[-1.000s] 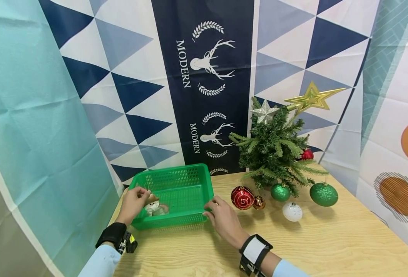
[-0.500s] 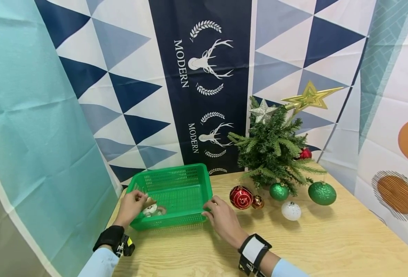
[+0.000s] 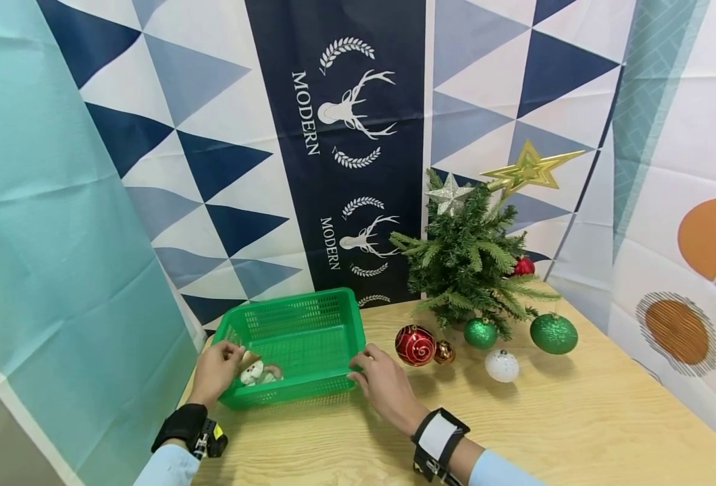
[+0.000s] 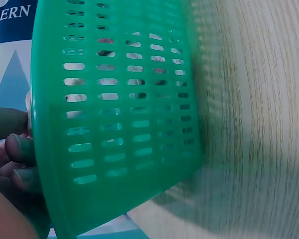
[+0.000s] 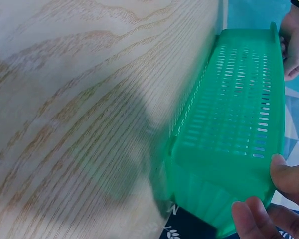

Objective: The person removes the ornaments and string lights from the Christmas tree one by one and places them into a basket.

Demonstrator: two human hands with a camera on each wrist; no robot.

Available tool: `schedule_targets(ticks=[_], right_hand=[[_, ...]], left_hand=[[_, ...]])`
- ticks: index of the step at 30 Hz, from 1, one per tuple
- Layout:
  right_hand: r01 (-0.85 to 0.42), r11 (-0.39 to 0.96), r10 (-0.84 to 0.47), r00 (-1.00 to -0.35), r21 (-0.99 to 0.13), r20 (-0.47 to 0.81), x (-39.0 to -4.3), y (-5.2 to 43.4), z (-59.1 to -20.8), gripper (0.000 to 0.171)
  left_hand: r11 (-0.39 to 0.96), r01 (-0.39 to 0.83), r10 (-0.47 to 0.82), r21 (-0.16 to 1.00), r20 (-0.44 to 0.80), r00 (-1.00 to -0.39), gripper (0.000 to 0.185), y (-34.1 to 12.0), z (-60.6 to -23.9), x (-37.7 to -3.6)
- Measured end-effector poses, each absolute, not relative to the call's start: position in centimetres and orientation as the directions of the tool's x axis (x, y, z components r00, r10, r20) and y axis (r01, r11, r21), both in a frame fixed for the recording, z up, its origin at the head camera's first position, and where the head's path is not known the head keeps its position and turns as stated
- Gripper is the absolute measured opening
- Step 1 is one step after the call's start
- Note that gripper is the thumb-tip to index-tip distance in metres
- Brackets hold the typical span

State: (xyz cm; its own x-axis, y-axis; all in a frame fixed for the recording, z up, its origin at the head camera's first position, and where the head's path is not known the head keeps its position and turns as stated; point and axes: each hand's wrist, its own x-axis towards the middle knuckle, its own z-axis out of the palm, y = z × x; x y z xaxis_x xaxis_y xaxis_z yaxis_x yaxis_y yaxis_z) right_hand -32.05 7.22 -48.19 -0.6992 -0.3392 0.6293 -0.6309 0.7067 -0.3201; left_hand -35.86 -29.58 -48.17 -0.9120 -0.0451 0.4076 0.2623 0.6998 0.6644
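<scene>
At the left on the table stands a green plastic basket [image 3: 294,393] with slotted walls. A small snowman ornament [image 3: 251,372] with a white face and brown hat lies inside its near left corner. Over the left rim, my left hand [image 3: 215,371] has its fingertips together at the ornament's hat, apparently pinching its top; in the left wrist view the rim [image 4: 40,149] partly hides the fingers. My right hand [image 3: 385,381] grips the basket's near right corner, thumb [image 5: 284,172] on the long side and fingers [image 5: 251,214] at the end.
A small Christmas tree [image 3: 464,263] stands to the right, bearing a silver star [image 3: 449,194] and a gold star [image 3: 528,169]. Around its base are a red bauble [image 3: 415,345], a white bauble [image 3: 502,366] and green baubles [image 3: 554,333]. Patterned cloth hangs behind the table [image 3: 516,432].
The head view has turned slightly right, shifting everything left in the picture. My left hand and the ornament have moved a little left toward the basket's rim. My right hand stays at the corner.
</scene>
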Motion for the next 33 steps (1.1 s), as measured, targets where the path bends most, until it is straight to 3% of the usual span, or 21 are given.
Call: schedule_targets(ticks=[5,9,18,24,33], right_hand=[[-0.628,0.705,-0.339,-0.706,-0.328,0.622,-32.0,7.2,-48.1,0.013],[-0.628,0.707,-0.337,-0.704,-0.326,0.626,-32.0,7.2,-48.2,0.014],[-0.621,0.712,-0.337,-0.712,-0.329,0.616,-31.8,7.1,-48.5,0.014],[-0.615,0.716,-0.325,-0.713,-0.330,0.622,-31.8,7.2,-48.4,0.015],[-0.616,0.721,-0.325,-0.705,-0.317,0.631,-31.9,7.1,-48.2,0.015]], left_hand=[[0.716,0.114,-0.109,0.689,0.271,-0.956,0.023,-28.2,-45.2,-34.2],[0.728,0.080,-0.109,0.681,0.230,-0.967,0.019,-28.0,-44.7,-33.7],[0.755,0.136,-0.110,0.642,0.329,-0.938,0.020,-28.4,-46.0,-33.2],[0.871,0.075,-0.118,0.485,0.354,-0.928,0.011,-28.1,-45.5,-33.1],[0.934,0.140,-0.037,0.328,0.480,-0.876,0.006,-29.1,-45.9,-32.8]])
